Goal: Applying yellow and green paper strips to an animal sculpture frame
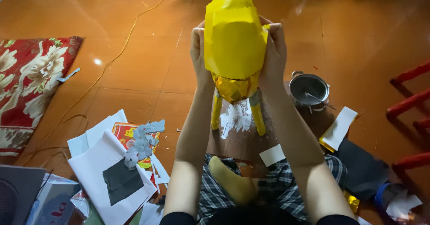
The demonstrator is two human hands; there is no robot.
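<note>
I have the yellow paper figure raised in front of me between both hands, my left hand pressed against its left flank and my right hand against its right, fingers curled round to the far side — so each grip is closed on the figure, one on each side, about level with each other and neither nearer than the other. Its long axis runs up and down: the rounded, faceted top points away from me toward the upper edge of the view, and the lower end hangs down between my wrists. The body is smooth bright-yellow paper with creased panels; below it sits a crinkled gold foil band, and from that two thin yellow legs reach down over a brown board smeared with white paste. The board lies on the orange tiled floor just beyond my knees, where I sit in checked trousers. To my right, near the board, stands a small metal pot with a stick in it, and a white paper strip lies just beside it. To my left a heap of white paper sheets carries grey cut-outs and a dark square, and a red flowered mat lies well apart.
</note>
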